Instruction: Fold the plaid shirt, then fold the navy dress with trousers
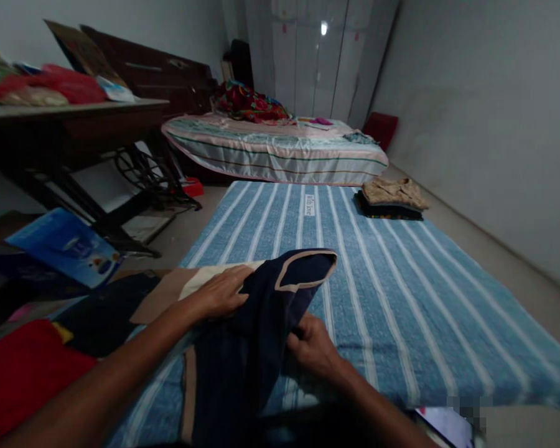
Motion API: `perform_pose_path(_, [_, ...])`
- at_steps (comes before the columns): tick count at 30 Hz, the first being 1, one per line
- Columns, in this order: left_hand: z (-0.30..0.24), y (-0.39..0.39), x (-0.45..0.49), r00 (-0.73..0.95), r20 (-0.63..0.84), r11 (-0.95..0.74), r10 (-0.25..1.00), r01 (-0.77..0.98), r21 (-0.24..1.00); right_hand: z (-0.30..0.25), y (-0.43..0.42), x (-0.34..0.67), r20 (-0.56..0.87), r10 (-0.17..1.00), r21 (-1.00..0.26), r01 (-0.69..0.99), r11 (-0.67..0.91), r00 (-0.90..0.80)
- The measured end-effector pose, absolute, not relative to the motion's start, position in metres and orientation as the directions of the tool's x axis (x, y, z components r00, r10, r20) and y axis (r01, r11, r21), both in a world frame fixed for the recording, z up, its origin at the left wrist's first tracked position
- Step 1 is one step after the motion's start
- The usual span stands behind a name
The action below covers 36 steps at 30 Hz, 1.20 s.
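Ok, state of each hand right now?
Left hand: on the navy garment; can't tell whether gripping.
Right hand: closed, holding the same garment.

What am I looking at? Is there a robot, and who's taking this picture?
There's no robot here, just a person's two bare hands. The camera is worn on their head, looking forward and down, so you see roughly what they see. The big surface is covered with a blue-and-white striped cloth. On its far right sits a small folded pile of clothes. The right hand holds a dark blue garment with tan trim, partly lifted. The left hand rests on it; its fingertips are hard to make out.
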<state>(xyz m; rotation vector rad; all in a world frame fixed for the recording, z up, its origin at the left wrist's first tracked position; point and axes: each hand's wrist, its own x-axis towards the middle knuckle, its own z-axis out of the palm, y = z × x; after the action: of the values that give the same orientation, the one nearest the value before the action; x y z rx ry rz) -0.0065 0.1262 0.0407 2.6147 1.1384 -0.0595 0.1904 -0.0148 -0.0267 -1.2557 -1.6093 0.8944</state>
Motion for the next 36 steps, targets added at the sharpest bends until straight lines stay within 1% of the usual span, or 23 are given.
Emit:
perform_pose_path(4, [0.028,0.136,-0.016,0.645,-0.115,-0.600,0.756,0.752,0.272,-0.023,-0.023,0.186,0.174,0.979,-0.942,0.272,0.197,-0.106])
perform_pose_path(8, [0.016,0.145,-0.018,0.619,-0.081,-0.573,0.781,0.762,0.302,-0.017,-0.027,0.184,0.148,0.981,-0.944,0.277,0.179,-0.127])
perform_pose_path(11, [0.012,0.146,-0.013,0.593,-0.021,-0.570,0.805,0.782,0.252,-0.017,-0.028,0.184,0.172,0.979,-0.935,0.295,0.197,-0.107])
perform_pose_path(13, [0.013,0.144,-0.008,0.568,-0.011,-0.553,0.823,0.804,0.219,-0.018,-0.028,0.184,0.196,0.975,-0.934,0.284,0.217,-0.101])
perform_pose_path(17, [0.015,0.140,-0.002,0.511,0.018,-0.503,0.860,0.840,0.202,-0.023,-0.028,0.184,0.179,0.976,-0.935,0.289,0.207,-0.120])
perform_pose_path(20, [0.014,0.137,-0.002,0.483,0.069,-0.485,0.873,0.841,0.240,-0.024,-0.028,0.184,0.189,0.976,-0.936,0.283,0.212,-0.107])
perform_pose_path(25, [0.015,0.129,-0.004,0.364,0.130,-0.386,0.922,0.844,0.371,-0.022,-0.027,0.184,0.189,0.977,-0.947,0.246,0.207,-0.093])
perform_pose_path(27, [0.020,0.125,-0.003,0.332,0.164,-0.371,0.929,0.848,0.378,-0.022,-0.027,0.184,0.171,0.981,-0.953,0.238,0.188,-0.091])
perform_pose_path(32, [0.039,0.121,-0.001,0.242,0.328,-0.359,0.913,0.859,0.366,-0.021,-0.026,0.183,0.119,0.990,-0.965,0.224,0.133,-0.074])
perform_pose_path(36, [0.065,0.117,-0.003,0.144,0.390,-0.299,0.910,0.878,0.373,-0.024,-0.028,0.181,0.058,0.995,-0.988,0.136,0.069,-0.080])
